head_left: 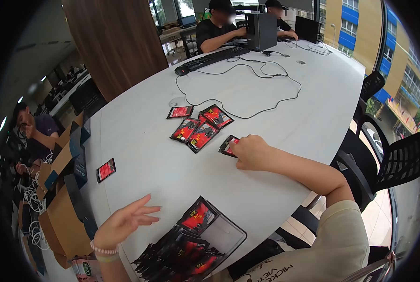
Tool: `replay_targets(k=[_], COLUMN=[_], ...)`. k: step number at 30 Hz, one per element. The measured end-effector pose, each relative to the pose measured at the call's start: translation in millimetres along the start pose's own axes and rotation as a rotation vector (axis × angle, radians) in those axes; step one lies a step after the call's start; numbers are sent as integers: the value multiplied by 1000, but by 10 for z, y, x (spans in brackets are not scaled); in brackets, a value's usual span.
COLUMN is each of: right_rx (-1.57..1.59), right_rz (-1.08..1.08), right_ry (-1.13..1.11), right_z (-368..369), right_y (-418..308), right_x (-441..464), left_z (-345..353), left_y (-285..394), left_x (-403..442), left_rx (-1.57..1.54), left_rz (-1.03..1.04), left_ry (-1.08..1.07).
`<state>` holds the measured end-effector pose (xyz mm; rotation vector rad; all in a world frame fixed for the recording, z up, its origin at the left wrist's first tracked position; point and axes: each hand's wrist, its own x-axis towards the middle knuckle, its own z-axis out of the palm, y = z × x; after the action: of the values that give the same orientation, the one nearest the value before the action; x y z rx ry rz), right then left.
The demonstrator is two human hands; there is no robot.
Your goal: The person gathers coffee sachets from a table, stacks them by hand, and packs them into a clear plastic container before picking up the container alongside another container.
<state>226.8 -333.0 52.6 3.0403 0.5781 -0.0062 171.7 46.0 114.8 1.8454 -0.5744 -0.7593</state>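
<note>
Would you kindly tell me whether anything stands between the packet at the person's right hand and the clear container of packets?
Nothing visible does: only white tabletop lies between the packet at the right hand and the clear container. The loose pile lies left of the packet, off that line.

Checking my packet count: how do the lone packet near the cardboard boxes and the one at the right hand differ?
The lone packet lies untouched; the right-hand packet has the right hand on it. The lone packet shows its whole upper face, while the hand partly covers the right-hand packet. Both show red with dark edges.
</note>
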Motion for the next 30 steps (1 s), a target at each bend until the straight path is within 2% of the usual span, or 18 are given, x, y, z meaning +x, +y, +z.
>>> replay_targets(k=[2,3,5,6,8,9,11,13,17,20,21,24,26,28,30], right_rx=[-98,-89,100,112,849,886,1808,1811,1899,1653,1643,1692,1706,1721,1413], right_rz=[-84,-87,-168,-183,-305,-322,-426,-478,-344,-303,-296,-305,-328,-366,-500], right_ry=[-19,-9,194,199,292,270,36,-95,-75,-38,-46,-314,-336,-340,-65], right_z=[54,51,7,-57,-110,-26,141,287,278,352,348,320,347,365,419], right_y=[-4,-41,-155,-199,-309,-403,-585,-738,-929,-862,-869,-904,-884,-852,-771], right_x=[88,118,191,246,377,475,723,900,907,890,881,820,827,866,914], left_z=[-189,-202,-105,-53,87,138,165,189,232,248,246,192,170,193,200], left_y=[-285,-377,-502,-555,-641,-657,-635,-683,-746,-726,-722,-692,-674,-657,-664], left_x=[356,509,825,954,1162,1236,1302,1274,1223,1244,1238,1191,1151,1167,1185], left_rx=[-323,-311,-279,-274,-277,-280,-262,-246,-295,-289,-272,-285,-332,-444,-549], left_rz=[-41,-47,9,49,110,142,147,172,286,396,344,202,75,87,102], left_ry=[12,19,166,228,327,368,388,404,479,559,516,424,387,392,384])
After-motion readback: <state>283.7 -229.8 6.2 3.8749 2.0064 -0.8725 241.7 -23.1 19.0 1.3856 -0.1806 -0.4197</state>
